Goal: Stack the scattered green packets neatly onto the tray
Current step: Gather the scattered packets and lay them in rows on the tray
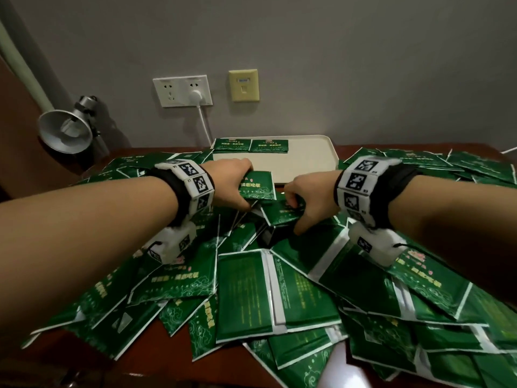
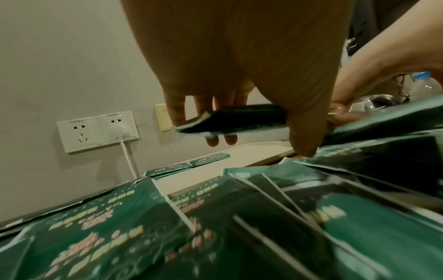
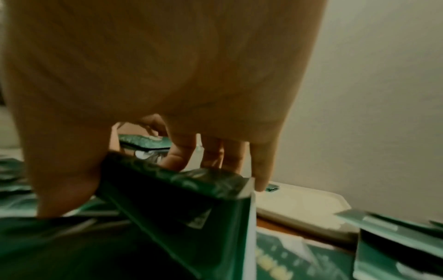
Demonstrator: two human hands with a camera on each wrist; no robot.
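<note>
- Left hand (image 1: 233, 182), centre of the head view: fingers and thumb curled round a small bundle of green packets (image 1: 256, 187), lifted clear of the heap. The left wrist view shows several packet edges stacked in that grip.
- Right hand (image 1: 307, 201), just right of centre: thumb and fingers pinch another packet (image 1: 282, 212) drawn partly up from the pile; its lower end is hidden among others.
- Tray (image 1: 305, 161), cream, upper centre against the wall. Two short stacks of packets (image 1: 250, 145) lie side by side at its far left; the rest of its floor is bare.
- Loose packets (image 1: 246, 292) cover the table across the lower half of the frame, overlapping at all angles, some face down.
- Handling (judgement): thin, light, flexible sachets with a glossy, probably slippery film. Grip across the short edges, thumb on top, fingers under; square the bundle before setting down, or it may fan out.
- View differences: only the head view gives the full spread and tray layout. The left wrist view alone shows the bundle's edge-on thickness. The right wrist view shows the pinched packet standing tilted, with a tray corner (image 3: 330, 200) at right. It is blurred, so the print is unreadable.
</note>
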